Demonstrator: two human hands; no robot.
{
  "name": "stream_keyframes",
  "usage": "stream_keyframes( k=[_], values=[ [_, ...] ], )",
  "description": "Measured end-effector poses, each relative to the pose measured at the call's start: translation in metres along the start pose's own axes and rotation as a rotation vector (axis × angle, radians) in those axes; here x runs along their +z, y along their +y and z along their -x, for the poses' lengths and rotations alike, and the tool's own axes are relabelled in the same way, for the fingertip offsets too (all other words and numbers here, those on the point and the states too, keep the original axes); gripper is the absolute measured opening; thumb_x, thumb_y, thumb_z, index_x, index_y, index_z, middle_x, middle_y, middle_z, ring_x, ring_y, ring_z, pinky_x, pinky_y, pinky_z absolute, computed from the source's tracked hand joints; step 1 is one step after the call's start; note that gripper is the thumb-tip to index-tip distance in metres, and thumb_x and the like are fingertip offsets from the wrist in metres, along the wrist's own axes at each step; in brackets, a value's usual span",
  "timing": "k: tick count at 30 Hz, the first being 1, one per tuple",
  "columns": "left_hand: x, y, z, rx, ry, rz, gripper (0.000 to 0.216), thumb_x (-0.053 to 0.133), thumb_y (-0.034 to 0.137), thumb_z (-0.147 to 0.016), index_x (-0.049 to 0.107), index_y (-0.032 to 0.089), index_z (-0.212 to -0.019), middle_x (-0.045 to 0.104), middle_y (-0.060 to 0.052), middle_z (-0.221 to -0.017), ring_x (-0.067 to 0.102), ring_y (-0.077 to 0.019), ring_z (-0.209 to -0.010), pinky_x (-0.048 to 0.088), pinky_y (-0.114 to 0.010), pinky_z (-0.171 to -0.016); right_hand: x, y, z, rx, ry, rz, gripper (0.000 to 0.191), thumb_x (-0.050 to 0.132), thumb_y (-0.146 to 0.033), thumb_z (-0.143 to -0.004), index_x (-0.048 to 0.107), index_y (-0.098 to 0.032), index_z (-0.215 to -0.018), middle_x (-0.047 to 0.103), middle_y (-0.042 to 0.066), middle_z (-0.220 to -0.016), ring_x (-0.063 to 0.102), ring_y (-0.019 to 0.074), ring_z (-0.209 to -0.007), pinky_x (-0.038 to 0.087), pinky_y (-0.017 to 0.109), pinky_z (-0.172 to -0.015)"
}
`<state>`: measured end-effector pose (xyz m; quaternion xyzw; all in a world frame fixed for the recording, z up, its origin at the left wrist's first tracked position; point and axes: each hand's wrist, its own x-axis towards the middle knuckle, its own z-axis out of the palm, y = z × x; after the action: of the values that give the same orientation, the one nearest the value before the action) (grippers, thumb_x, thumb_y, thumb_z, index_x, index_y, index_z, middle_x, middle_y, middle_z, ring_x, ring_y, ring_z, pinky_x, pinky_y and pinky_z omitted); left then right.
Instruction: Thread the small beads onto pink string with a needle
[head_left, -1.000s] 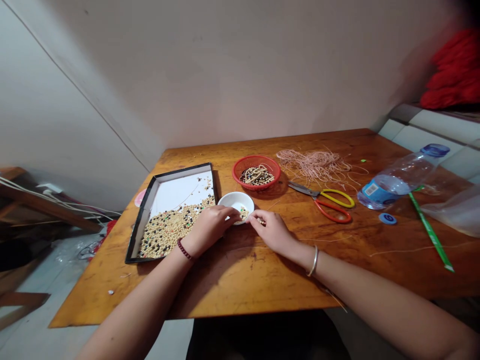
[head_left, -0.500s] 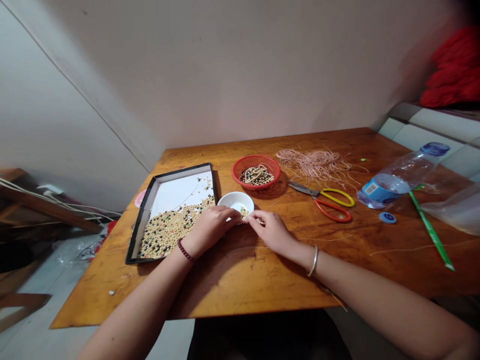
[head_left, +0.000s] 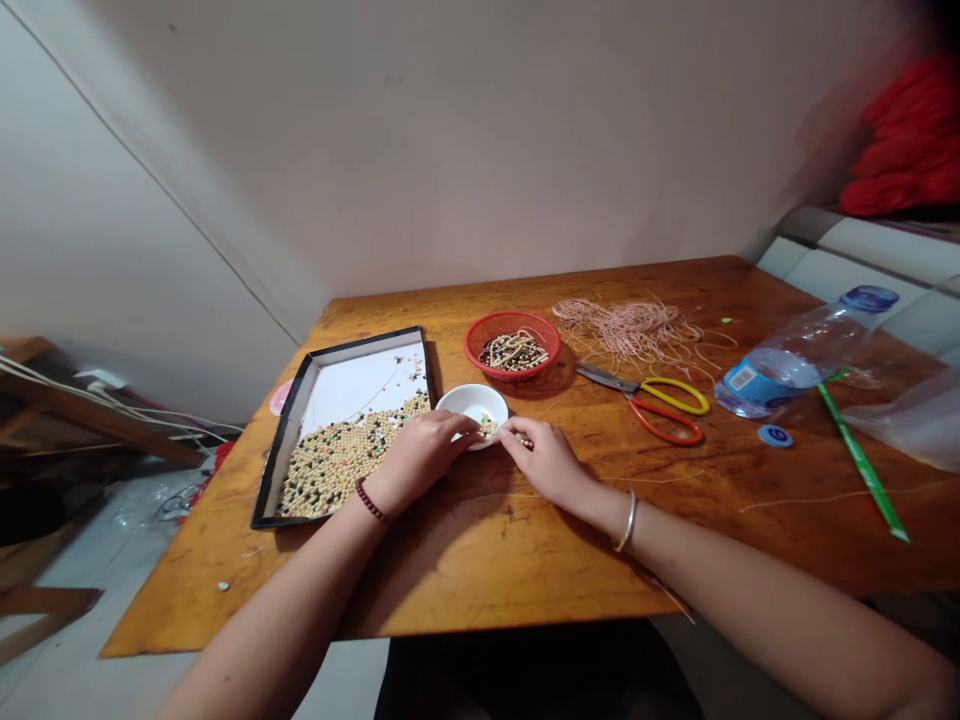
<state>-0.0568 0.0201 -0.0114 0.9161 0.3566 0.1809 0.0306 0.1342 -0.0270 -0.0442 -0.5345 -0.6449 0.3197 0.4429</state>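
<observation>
My left hand [head_left: 424, 450] reaches over the near left rim of a small white bowl [head_left: 469, 396], its fingers closed in a pinch. Whatever lies between those fingertips is too small to make out. A few beads [head_left: 487, 425] show inside the bowl. Just right of it, my right hand [head_left: 551, 465] is closed, thumb and forefinger pinching a thin string of beads [head_left: 526, 442]; some pale and dark beads show by the fingers. Left of the bowl, a shallow black-edged tray [head_left: 300, 385] holds a mass of cream, black and a few coloured beads.
Behind the bowl stands a red basket [head_left: 469, 350] with strung beads. Pink cord [head_left: 630, 325] lies tangled beyond scissors [head_left: 667, 410] with yellow and red handles. A plastic bottle [head_left: 795, 365], its blue cap [head_left: 775, 436] and a green strip [head_left: 862, 460] are on the right.
My fingertips, close together before, are now a little farther apart. The left fingers dip slightly toward the bowl. Everything else stays in place.
</observation>
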Motion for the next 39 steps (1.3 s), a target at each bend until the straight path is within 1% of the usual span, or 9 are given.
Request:
stream_keyframes(
  k=[4, 9, 17, 21, 24, 26, 31, 36, 39],
  values=[
    [-0.001, 0.002, -0.001, 0.016, -0.008, -0.008, 0.022, 0.054, 0.032, -0.091, 0.07, 0.017, -0.09, 0.07, -0.006, -0.081, 0.064, -0.016, -0.072, 0.047, -0.026, -0.067, 0.0, -0.002, 0.001, -0.016, -0.035, -0.015, 0.022, 0.05, -0.024, -0.088, 0.071, -0.018, -0.084, 0.073, 0.005, -0.084, 0.065, 0.0179, -0.076, 0.047, 0.026, -0.07],
    [-0.002, 0.003, -0.001, 0.018, -0.009, -0.006, 0.022, 0.053, 0.032, -0.092, 0.07, 0.018, -0.09, 0.07, -0.005, -0.081, 0.064, -0.0157, -0.072, 0.046, -0.026, -0.067, 0.0, -0.001, 0.001, -0.007, -0.039, -0.031, 0.022, 0.05, -0.025, -0.088, 0.071, -0.018, -0.086, 0.073, 0.006, -0.087, 0.066, 0.0187, -0.079, 0.048, 0.027, -0.073],
    [-0.002, 0.003, -0.001, 0.022, -0.001, -0.025, 0.019, 0.055, 0.03, -0.091, 0.07, 0.018, -0.09, 0.07, -0.005, -0.082, 0.064, -0.0157, -0.073, 0.046, -0.026, -0.067, -0.001, -0.004, 0.002, -0.018, -0.055, -0.026, 0.022, 0.05, -0.024, -0.088, 0.071, -0.018, -0.083, 0.073, 0.005, -0.084, 0.066, 0.0181, -0.078, 0.047, 0.026, -0.072],
    [-0.002, 0.003, -0.001, 0.022, -0.009, -0.014, 0.018, 0.054, 0.029, -0.091, 0.069, 0.019, -0.092, 0.069, -0.006, -0.084, 0.064, -0.0157, -0.075, 0.046, -0.026, -0.069, -0.001, -0.004, 0.002, -0.021, -0.044, -0.014, 0.022, 0.051, -0.025, -0.088, 0.071, -0.018, -0.085, 0.073, 0.005, -0.085, 0.066, 0.0181, -0.077, 0.047, 0.026, -0.071],
    [-0.003, 0.003, 0.0, 0.04, 0.008, -0.018, 0.017, 0.054, 0.028, -0.091, 0.069, 0.02, -0.091, 0.069, -0.005, -0.086, 0.062, -0.0154, -0.077, 0.046, -0.026, -0.07, -0.001, -0.003, 0.002, -0.032, -0.045, -0.006, 0.022, 0.05, -0.025, -0.089, 0.071, -0.018, -0.086, 0.073, 0.005, -0.085, 0.065, 0.0181, -0.077, 0.047, 0.026, -0.071],
    [-0.006, 0.005, -0.001, 0.073, 0.01, -0.053, 0.018, 0.053, 0.028, -0.092, 0.068, 0.02, -0.089, 0.068, -0.004, -0.084, 0.061, -0.0151, -0.077, 0.044, -0.026, -0.069, -0.001, -0.003, 0.002, -0.038, -0.045, -0.003, 0.022, 0.05, -0.026, -0.089, 0.071, -0.018, -0.088, 0.073, 0.005, -0.086, 0.065, 0.0182, -0.077, 0.047, 0.026, -0.071],
    [-0.013, 0.009, -0.002, 0.16, -0.043, -0.21, 0.018, 0.05, 0.026, -0.093, 0.065, 0.018, -0.089, 0.064, -0.004, -0.078, 0.056, -0.0158, -0.078, 0.04, -0.025, -0.062, -0.001, -0.003, 0.003, -0.052, -0.05, 0.023, 0.023, 0.049, -0.027, -0.09, 0.071, -0.019, -0.089, 0.073, 0.006, -0.087, 0.066, 0.0186, -0.079, 0.047, 0.026, -0.072],
    [-0.012, 0.01, -0.001, 0.142, -0.02, -0.306, 0.015, 0.053, 0.028, -0.091, 0.065, 0.019, -0.087, 0.062, -0.004, -0.079, 0.054, -0.0172, -0.077, 0.036, -0.026, -0.056, -0.002, -0.007, 0.004, -0.062, -0.054, 0.083, 0.023, 0.049, -0.028, -0.091, 0.07, -0.02, -0.096, 0.073, 0.006, -0.092, 0.067, 0.0193, -0.082, 0.047, 0.027, -0.074],
    [-0.01, 0.011, 0.0, 0.133, -0.009, -0.323, 0.017, 0.052, 0.028, -0.092, 0.065, 0.019, -0.087, 0.061, -0.005, -0.078, 0.054, -0.017, -0.075, 0.036, -0.026, -0.055, -0.003, -0.009, 0.005, -0.079, -0.057, 0.147, 0.023, 0.048, -0.028, -0.093, 0.069, -0.022, -0.099, 0.074, 0.005, -0.094, 0.068, 0.0194, -0.082, 0.047, 0.026, -0.073]
  ],
)
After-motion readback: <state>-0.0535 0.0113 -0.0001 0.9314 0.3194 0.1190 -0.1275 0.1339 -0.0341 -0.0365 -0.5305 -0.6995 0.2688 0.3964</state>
